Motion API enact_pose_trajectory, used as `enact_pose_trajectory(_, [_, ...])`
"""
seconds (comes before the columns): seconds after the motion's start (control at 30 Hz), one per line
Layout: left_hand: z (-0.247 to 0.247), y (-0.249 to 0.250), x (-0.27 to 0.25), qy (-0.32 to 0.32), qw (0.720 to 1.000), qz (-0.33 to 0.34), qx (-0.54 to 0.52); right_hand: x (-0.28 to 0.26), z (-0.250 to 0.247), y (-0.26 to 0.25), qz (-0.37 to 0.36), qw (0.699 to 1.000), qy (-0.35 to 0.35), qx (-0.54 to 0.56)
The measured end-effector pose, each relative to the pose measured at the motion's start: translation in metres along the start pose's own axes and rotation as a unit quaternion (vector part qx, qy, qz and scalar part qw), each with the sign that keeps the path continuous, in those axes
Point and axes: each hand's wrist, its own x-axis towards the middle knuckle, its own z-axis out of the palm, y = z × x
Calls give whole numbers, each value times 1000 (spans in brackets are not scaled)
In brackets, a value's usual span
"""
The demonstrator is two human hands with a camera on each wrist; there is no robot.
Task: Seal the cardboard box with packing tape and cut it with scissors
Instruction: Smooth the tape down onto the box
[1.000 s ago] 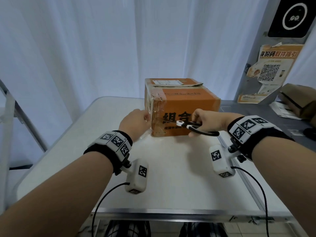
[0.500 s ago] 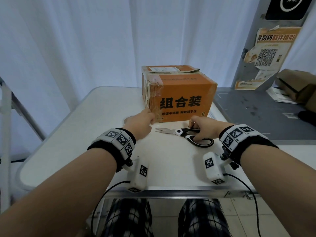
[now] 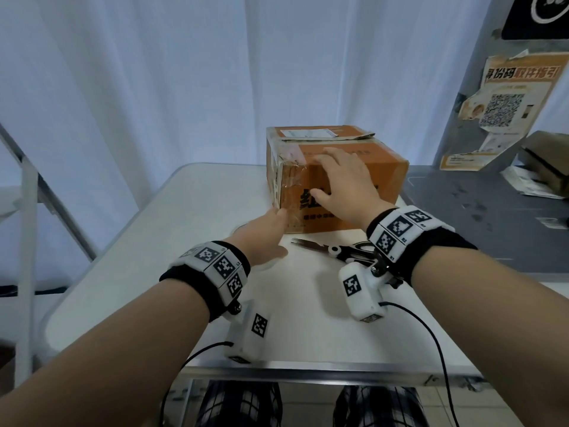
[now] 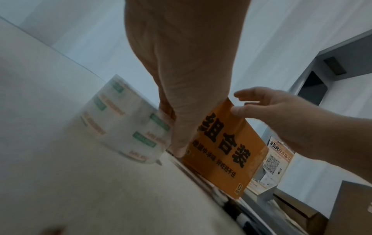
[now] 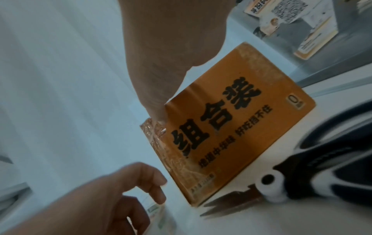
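An orange cardboard box point(image 3: 381, 180) stands at the far side of the white table point(image 3: 308, 318), with crinkled clear tape over its near left corner point(image 3: 289, 174). My right hand point(image 3: 345, 183) lies flat on the box's top front edge with the fingers spread, and its thumb point(image 5: 157, 111) presses by the taped corner. The black-and-white scissors point(image 3: 335, 251) lie free on the table in front of the box. My left hand point(image 3: 264, 235) curls over the printed clear tape roll point(image 4: 120, 127), which sits on the table against the box's lower left corner.
A grey table point(image 3: 492, 217) adjoins on the right and carries brown boxes point(image 3: 548, 161) and papers. A QR-code poster point(image 3: 505, 112) hangs on the panel behind it. White curtains close the back, and a metal frame point(image 3: 27, 195) stands at the left.
My right hand laid the scissors on the table, let go of them and moved up onto the box. My left hand stayed at the box's left corner on the tape roll.
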Motion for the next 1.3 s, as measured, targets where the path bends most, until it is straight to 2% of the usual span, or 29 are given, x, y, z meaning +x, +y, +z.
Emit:
enact_pose_trajectory(0.1, [-21, 2, 2, 48, 997, 18, -60, 15, 10, 3, 32, 997, -62, -37])
enact_pose_trajectory(0.2, [-51, -1, 15, 170, 982, 18, -85, 22, 16, 14, 48, 998, -50, 9])
enact_pose_trajectory(0.27, [-66, -12, 34, 219, 972, 32, -78, 24, 18, 20, 39, 997, -29, 52])
enact_pose_trajectory(0.33, [-77, -19, 52, 194, 977, 58, -70, 25, 16, 27, 10, 995, -22, 93])
enact_pose_trajectory(0.47, [-85, -18, 72, 55, 988, 142, -33, 33, 9, 49, -57, 988, -41, 136])
enact_pose_trajectory(0.53, [-85, -19, 75, 28, 988, 145, -41, 37, 11, 58, -69, 987, -35, 139])
enact_pose_trajectory(0.63, [-86, -34, 89, 25, 988, 148, -21, 41, 17, 63, -87, 985, -25, 146])
enact_pose_trajectory(0.8, [-90, -49, 114, -10, 988, 135, 76, 43, 17, 67, -95, 983, -20, 156])
enact_pose_trajectory(0.9, [-86, -39, 109, 2, 986, 135, 93, 44, 12, 74, -84, 989, -28, 118])
enact_pose_trajectory(1.0, [-79, -24, 100, 29, 982, 126, 135, 44, 8, 92, -66, 991, 6, 120])
enact_pose_trajectory(1.07, [-78, -9, 99, 53, 974, 159, 153, 46, 7, 102, -49, 988, 5, 149])
enact_pose_trajectory(1.13, [-77, 8, 102, 55, 970, 209, 113, 46, 8, 103, -34, 984, -9, 175])
enact_pose_trajectory(1.23, [-78, 17, 104, 40, 978, 204, 12, 43, 12, 100, -1, 982, -14, 189])
enact_pose_trajectory(1.3, [-78, 13, 104, 52, 978, 203, 15, 42, 10, 98, 14, 981, -23, 193])
